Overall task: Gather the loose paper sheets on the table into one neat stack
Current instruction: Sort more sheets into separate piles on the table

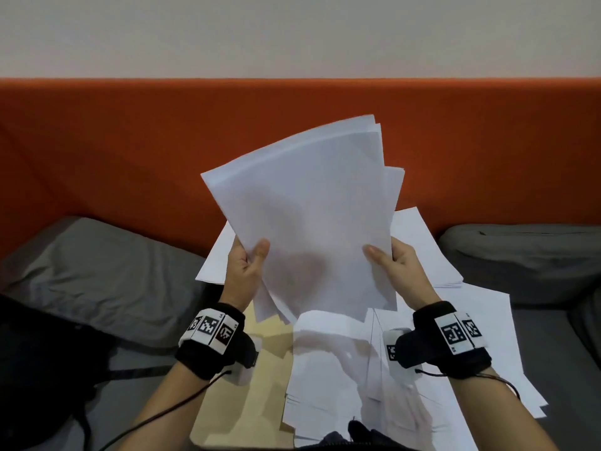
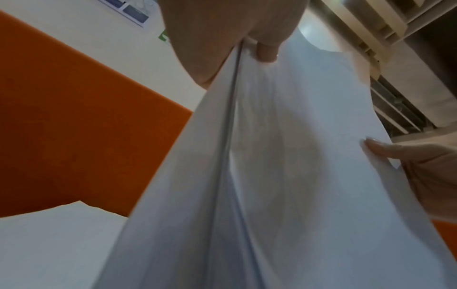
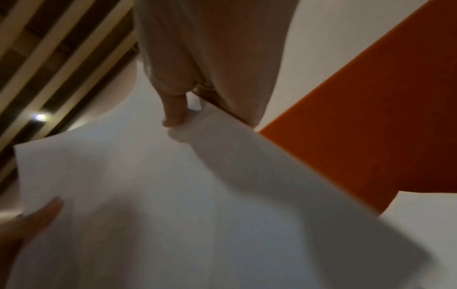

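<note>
A bundle of white paper sheets (image 1: 309,206) stands nearly upright above the table, fanned unevenly at its top. My left hand (image 1: 247,265) grips its lower left edge, thumb on the near face. My right hand (image 1: 387,258) grips the lower right edge the same way. In the left wrist view the bundle (image 2: 284,176) fills the frame, with my left hand (image 2: 264,50) pinching it and my right hand (image 2: 385,150) on its far edge. The right wrist view shows the bundle (image 3: 173,195) under my right hand (image 3: 175,111). More loose sheets (image 1: 406,369) lie scattered on the light wooden table (image 1: 247,385).
An orange padded backrest (image 1: 130,141) runs behind the table. A grey cushion (image 1: 97,275) lies at the left and another grey cushion (image 1: 527,255) at the right. A dark bag (image 1: 39,369) sits at the lower left. Sheets (image 1: 422,249) overhang the table's far edge.
</note>
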Demonstrator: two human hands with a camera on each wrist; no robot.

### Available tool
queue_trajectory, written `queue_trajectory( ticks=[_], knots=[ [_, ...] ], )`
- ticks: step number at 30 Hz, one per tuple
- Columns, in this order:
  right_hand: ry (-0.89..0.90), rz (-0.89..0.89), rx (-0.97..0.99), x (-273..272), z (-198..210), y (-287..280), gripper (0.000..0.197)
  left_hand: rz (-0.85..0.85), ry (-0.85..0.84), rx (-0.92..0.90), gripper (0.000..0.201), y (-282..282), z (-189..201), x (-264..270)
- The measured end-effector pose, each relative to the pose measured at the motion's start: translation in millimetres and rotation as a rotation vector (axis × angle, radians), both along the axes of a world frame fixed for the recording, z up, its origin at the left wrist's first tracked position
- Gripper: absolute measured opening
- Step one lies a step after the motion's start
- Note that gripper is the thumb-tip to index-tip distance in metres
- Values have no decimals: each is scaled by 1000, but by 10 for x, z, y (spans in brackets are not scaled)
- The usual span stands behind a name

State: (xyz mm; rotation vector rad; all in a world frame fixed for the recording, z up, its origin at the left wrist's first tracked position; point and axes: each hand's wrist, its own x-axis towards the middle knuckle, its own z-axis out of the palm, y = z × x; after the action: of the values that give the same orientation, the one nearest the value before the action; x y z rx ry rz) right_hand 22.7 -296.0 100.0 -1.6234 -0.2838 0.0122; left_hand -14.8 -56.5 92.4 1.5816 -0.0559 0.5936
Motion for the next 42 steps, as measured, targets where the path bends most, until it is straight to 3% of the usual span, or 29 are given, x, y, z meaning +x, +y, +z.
queue_trajectory(
  ticks=[6,14,19,20,25,28,31,35,40,42],
  knots=[
    [126,-77,31,-33,-112,39,5,-17,17,-18,29,-80,-116,50],
    [84,-98,154,-64,16,33,5,-1,-79,-189,12,-124,8,77],
    [315,-55,6,-146,-493,56,67,-53,194,-136,14,-187,-439,43],
    [324,-66,7,-152,-553,60,67,-61,228,-145,16,-196,-493,42],
    [248,-190,49,-75,-456,56,18,-63,221,-105,18,-170,-483,117],
    [199,-311,98,37,-321,-40,16,-184,277,-35,12,-142,-522,147],
    [226,-424,78,154,-358,-254,26,-310,462,139,10,-103,-690,113],
    [386,-443,-95,223,-731,-497,26,-346,703,127,14,-68,-964,66],
    [629,-378,-382,61,-1412,-608,13,-246,863,218,8,-102,-1274,64],
    [645,-347,-425,-10,-1553,-619,13,-268,904,271,17,-168,-1333,47]
  ],
)
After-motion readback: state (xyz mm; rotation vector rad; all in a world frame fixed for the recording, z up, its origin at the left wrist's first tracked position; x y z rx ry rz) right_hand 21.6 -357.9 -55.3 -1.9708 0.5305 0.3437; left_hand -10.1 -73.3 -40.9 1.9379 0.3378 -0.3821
